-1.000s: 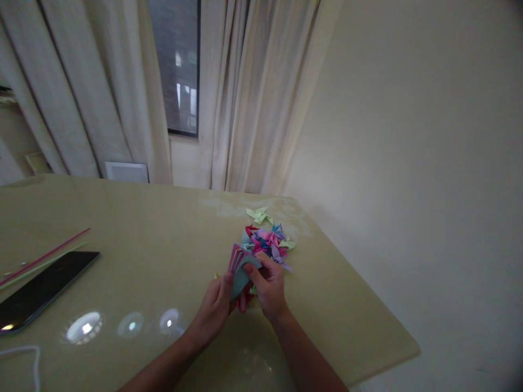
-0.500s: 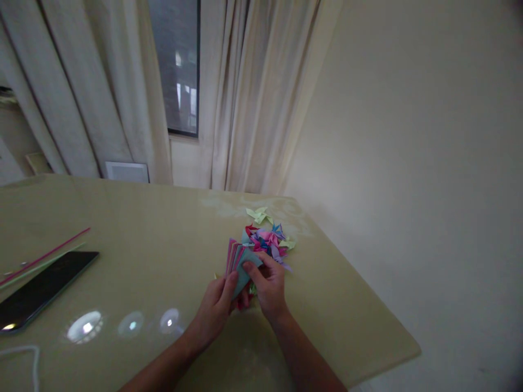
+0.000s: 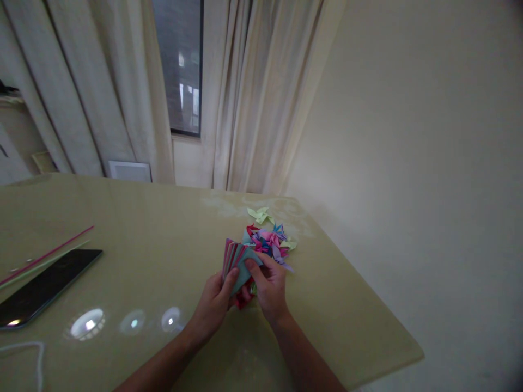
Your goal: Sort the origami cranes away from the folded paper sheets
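My left hand (image 3: 213,305) and my right hand (image 3: 267,286) both grip a fanned stack of coloured paper squares (image 3: 237,262), teal in front with pink ones behind. My left thumb presses on the teal sheet, and my right fingers pinch its upper edge. Just beyond the stack lies a heap of folded paper shapes (image 3: 269,242) in pink, blue, purple and red. A pale green folded piece (image 3: 259,214) sits apart, farther back on the table.
The glossy yellowish table (image 3: 155,228) ends at a rounded edge on the right, near a plain wall. A dark phone (image 3: 41,287), a pink straw (image 3: 47,254) and a white cable (image 3: 24,348) lie at the left. Curtains and a window stand behind.
The paper stack has fanned out a little more and shifted slightly left. My left thumb has slid up onto the teal sheet. Both hands stay in the same place.
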`<state>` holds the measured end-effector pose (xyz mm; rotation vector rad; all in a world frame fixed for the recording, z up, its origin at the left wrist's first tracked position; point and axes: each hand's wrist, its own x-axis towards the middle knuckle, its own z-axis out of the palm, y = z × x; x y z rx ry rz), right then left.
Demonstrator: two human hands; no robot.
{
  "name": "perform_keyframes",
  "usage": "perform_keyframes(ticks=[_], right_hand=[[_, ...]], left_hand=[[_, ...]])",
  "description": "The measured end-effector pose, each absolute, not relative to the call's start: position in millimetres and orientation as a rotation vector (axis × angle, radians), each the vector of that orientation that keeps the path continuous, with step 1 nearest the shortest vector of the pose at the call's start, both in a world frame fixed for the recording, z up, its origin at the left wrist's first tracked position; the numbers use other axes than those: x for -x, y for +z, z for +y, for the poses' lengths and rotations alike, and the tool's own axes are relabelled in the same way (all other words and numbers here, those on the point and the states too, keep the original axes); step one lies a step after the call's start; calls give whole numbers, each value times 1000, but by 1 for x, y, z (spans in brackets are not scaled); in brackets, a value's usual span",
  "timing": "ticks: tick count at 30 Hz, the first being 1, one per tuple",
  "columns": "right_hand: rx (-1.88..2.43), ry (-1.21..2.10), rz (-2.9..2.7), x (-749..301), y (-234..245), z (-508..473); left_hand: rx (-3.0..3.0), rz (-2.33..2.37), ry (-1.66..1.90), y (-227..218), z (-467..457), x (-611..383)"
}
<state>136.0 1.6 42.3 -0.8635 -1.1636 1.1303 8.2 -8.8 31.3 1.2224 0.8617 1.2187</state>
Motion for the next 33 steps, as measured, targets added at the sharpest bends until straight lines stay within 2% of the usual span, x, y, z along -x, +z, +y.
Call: perform_keyframes(ticks=[33], right_hand=[[838,1129,-1162,-132,44,2]], left_hand=[[-1081,873,1247,30,-12,-10]])
